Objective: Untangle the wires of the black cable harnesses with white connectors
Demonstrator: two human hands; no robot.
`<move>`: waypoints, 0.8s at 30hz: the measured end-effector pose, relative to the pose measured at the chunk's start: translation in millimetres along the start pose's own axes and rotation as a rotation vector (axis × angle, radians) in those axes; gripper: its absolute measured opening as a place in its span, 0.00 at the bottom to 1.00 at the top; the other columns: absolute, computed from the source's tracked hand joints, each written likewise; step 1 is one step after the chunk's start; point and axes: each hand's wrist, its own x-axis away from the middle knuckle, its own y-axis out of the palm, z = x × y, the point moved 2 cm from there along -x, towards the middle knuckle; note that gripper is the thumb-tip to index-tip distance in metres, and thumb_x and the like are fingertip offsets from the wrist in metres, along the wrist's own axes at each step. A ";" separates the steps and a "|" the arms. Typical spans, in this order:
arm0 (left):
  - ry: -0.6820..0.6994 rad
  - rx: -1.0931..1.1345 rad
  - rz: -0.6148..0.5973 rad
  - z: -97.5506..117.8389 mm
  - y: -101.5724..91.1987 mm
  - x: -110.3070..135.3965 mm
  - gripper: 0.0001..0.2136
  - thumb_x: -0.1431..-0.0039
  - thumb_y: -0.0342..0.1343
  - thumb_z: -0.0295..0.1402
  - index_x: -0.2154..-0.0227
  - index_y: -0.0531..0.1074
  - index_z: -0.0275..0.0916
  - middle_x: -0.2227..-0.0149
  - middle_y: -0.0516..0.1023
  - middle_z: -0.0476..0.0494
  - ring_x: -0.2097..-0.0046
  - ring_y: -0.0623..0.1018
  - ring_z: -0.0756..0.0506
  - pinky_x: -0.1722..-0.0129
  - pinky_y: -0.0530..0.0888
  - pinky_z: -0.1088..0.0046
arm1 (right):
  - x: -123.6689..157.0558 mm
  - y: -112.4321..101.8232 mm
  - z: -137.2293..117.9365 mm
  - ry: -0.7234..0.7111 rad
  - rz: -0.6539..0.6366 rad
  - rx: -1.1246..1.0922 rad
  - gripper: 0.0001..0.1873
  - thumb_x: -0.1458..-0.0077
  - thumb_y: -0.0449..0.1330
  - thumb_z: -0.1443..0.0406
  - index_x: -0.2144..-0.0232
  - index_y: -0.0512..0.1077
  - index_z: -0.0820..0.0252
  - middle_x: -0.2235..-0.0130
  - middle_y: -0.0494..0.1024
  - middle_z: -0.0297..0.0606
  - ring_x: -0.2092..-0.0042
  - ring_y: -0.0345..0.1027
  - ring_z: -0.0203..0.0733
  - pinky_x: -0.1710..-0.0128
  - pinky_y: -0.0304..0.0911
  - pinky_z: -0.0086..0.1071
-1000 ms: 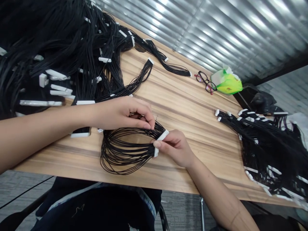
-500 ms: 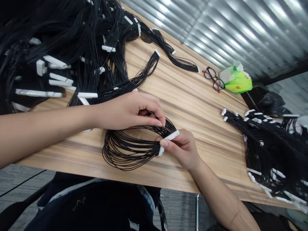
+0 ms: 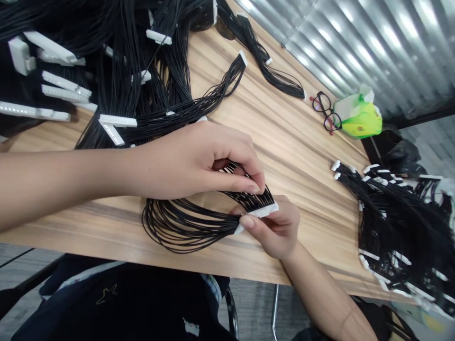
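Note:
A wire harness (image 3: 188, 222) of many thin black wires with white connectors is bent into a loop over the front of the table. My right hand (image 3: 277, 227) grips its two connector ends together, thumb on the near side. One white connector (image 3: 263, 210) shows plainly above the thumb; the other is mostly covered. From the left, my left hand (image 3: 220, 161) reaches across the loop, with thumb and forefinger pinching the upper wires just behind that connector. Its other fingers are partly hidden.
A big heap of black harnesses (image 3: 117, 61) covers the table's left and back. Another pile (image 3: 401, 227) lies at the right. Eyeglasses (image 3: 327, 112) and a green tissue pack (image 3: 360, 116) sit at the far edge, before a corrugated metal panel (image 3: 373, 42). The wooden tabletop (image 3: 298, 142) lies between.
The view has come closer and shifted slightly. My left hand has slid right along the wires toward the connector. The upper connector has turned to show more of its face.

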 end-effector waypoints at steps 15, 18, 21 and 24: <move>-0.105 -0.416 0.084 0.9 -16.3 -3.4 0.07 0.32 0.62 0.36 0.55 0.83 0.47 0.67 0.79 0.53 0.67 0.76 0.50 0.66 0.67 0.72 | 7.4 -1.0 17.1 0.218 0.119 -0.327 0.07 0.34 0.68 0.59 0.59 0.89 0.44 0.74 0.87 0.32 0.75 0.82 0.42 0.74 0.79 0.33; -0.131 -0.622 0.177 -0.2 -25.7 -3.8 0.11 0.33 0.61 0.35 0.50 0.81 0.47 0.63 0.80 0.51 0.63 0.78 0.48 0.65 0.68 0.72 | 7.1 -5.9 19.1 0.254 0.222 -0.300 0.07 0.37 0.71 0.56 0.65 0.89 0.48 0.77 0.85 0.32 0.78 0.80 0.43 0.74 0.80 0.35; -0.095 -0.745 0.234 -1.8 -33.5 -3.7 0.15 0.32 0.57 0.32 0.45 0.77 0.44 0.55 0.81 0.48 0.56 0.80 0.46 0.58 0.73 0.71 | 6.0 -9.6 20.4 0.253 0.334 -0.270 0.10 0.40 0.73 0.55 0.70 0.88 0.51 0.78 0.84 0.32 0.79 0.78 0.42 0.76 0.80 0.35; 0.166 -0.822 0.281 2.3 -30.5 -1.4 0.17 0.32 0.56 0.30 0.42 0.73 0.38 0.44 0.79 0.40 0.44 0.79 0.41 0.47 0.76 0.63 | 5.7 -9.8 21.3 0.238 0.442 -0.263 0.10 0.42 0.74 0.54 0.70 0.87 0.51 0.78 0.83 0.31 0.80 0.76 0.40 0.77 0.79 0.33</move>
